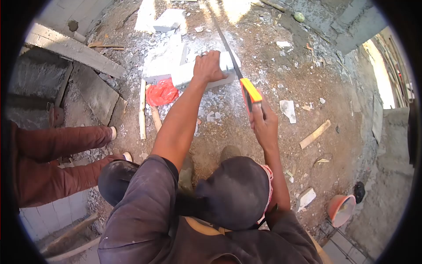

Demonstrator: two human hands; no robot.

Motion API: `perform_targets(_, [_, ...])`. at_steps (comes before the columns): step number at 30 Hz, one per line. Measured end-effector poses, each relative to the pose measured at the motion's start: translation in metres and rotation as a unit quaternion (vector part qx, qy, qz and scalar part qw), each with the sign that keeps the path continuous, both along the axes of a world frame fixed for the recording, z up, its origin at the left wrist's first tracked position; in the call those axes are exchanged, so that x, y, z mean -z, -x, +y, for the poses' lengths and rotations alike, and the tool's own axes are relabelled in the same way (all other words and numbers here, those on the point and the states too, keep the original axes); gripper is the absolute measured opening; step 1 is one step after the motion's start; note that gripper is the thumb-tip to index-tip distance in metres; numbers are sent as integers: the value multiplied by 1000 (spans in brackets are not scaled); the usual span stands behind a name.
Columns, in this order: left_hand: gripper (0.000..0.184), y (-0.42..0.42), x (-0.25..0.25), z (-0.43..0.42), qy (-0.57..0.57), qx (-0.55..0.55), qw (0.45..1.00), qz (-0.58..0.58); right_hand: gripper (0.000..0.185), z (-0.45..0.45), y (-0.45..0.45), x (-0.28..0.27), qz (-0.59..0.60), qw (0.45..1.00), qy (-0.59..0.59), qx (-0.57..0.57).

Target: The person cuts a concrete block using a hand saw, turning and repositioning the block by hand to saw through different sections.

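Observation:
My left hand (208,67) grips the top of a white lightweight concrete block (184,74), its fingers over the far edge and its thumb toward the right end. In my right hand (265,121) is a handsaw (235,66), held by its orange, yellow and black handle. The long dark blade points forward and crosses the block's right end, to the right of my left hand. How deep the teeth sit in the block, I cannot tell. Another white block (162,61) lies against the left side of the gripped one, amid white dust and chips.
A red plastic bag (161,92) and wood strips (143,110) lie left of the block. A person in reddish-brown trousers (66,141) stands at left. An orange bucket (341,211) is at lower right, and a wood piece (315,134) lies on the dirt.

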State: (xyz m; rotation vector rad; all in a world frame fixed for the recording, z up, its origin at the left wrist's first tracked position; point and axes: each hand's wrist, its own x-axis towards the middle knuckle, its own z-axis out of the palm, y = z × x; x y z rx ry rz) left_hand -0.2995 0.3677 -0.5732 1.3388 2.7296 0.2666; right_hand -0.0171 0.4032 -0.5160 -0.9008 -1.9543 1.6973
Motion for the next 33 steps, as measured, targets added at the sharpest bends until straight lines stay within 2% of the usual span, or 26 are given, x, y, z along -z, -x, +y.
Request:
perform_targets(1, [83, 11, -6, 8, -11, 2, 1000, 4, 50, -11, -41, 12, -25, 1000, -15, -3])
perform_targets(2, [83, 16, -4, 8, -13, -1, 1000, 1, 51, -27, -86, 18, -7, 999, 35, 24])
perform_targets(3, [84, 18, 3, 4, -11, -4, 1000, -7, 52, -40, -135, 29, 13, 1000, 3, 25])
perform_targets(5, [81, 22, 4, 6, -24, 12, 1000, -2, 47, -62, -199, 4, -9, 992, -127, -19])
perform_targets(8, [79, 13, 2, 3, -18, 37, 999, 10, 47, -74, -219, 27, -27, 972, -232, -31])
perform_targets(11, [77, -3, 12, -6, -43, 32, 998, 20, 50, -31, -79, 21, -20, 999, 30, 33])
perform_targets(12, [77, -12, 12, -9, -53, 20, 998, 22, 50, -13, -26, 34, 4, 999, -45, 18])
perform_targets(14, [78, -3, 9, -8, -60, -6, 998, 27, 49, -2, 24, 21, 46, 996, -73, 6])
perform_targets(16, [79, 6, 1, -3, -44, 11, 999, 26, 49, 3, 25, -3, 15, 999, -38, -15])
perform_targets(18, [80, 2, 0, -2, 3, 0, 1000, -14, 51, -15, -34, 8, -32, 999, 1, 0])
perform_targets(20, [80, 19, 1, 2, -11, 7, 1000, -5, 53, -40, -126, 19, -11, 998, 55, 15])
perform_targets(22, [79, 23, 5, 0, -29, 20, 999, -8, 51, -66, -197, 7, -29, 994, -106, -16])
perform_targets(24, [79, 18, 9, 3, -24, 30, 999, -1, 53, -80, -223, 17, -26, 991, -132, -10])
perform_targets(25, [78, 16, 8, 1, -20, 33, 999, 6, 53, -80, -211, 12, -35, 988, -148, -28])
perform_targets(28, [79, 2, 7, -2, 7, 49, 998, 25, 51, -46, -95, 21, -54, 997, 22, 41])
perform_targets(30, [80, -2, 9, -7, -15, 9, 1000, 14, 49, -15, 7, 30, 41, 997, -56, 15])
perform_targets(32, [82, 13, 6, -7, -21, -26, 999, 6, 49, 1, 36, 3, 16, 998, -64, -8])
perform_targets(33, [83, 7, 11, -13, -6, -31, 999, -15, 49, -2, 19, 5, -8, 999, -47, -21])
